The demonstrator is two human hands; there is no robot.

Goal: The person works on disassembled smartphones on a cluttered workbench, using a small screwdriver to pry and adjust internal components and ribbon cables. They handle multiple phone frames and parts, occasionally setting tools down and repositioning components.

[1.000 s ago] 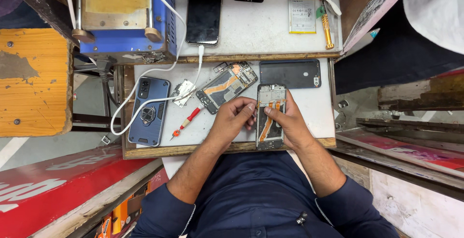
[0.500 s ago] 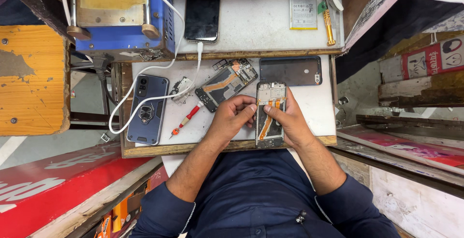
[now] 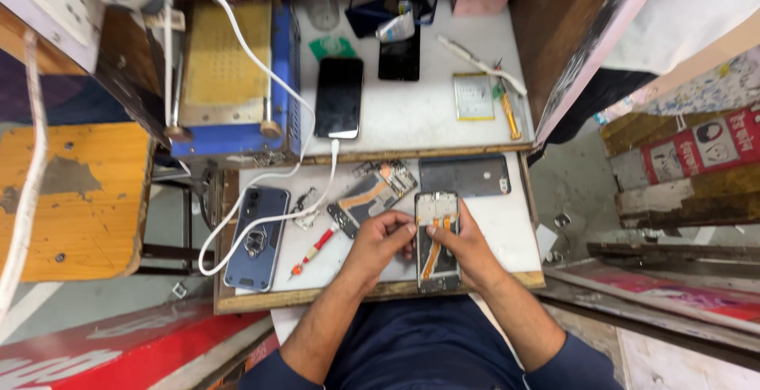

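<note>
Left hand (image 3: 385,241) and right hand (image 3: 459,239) are both pinching the opened phone (image 3: 437,241) near its top, fingertips pressed together over the orange flex cable. It's lying on the white bench (image 3: 507,232), red screwdriver (image 3: 313,251) just to the left.

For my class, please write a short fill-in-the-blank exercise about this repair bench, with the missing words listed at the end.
1. Both hands, the left hand and the right hand, touch the opened phone, whose inner ribbon cable is ____ in colour.
2. The screwdriver lying left of the hands has a ____ handle.
3. The white cable plugs into the black phone lying on the ____ shelf.
4. The phone with a ring holder has a ____ case.

Missing words: orange; red; upper; blue
</note>
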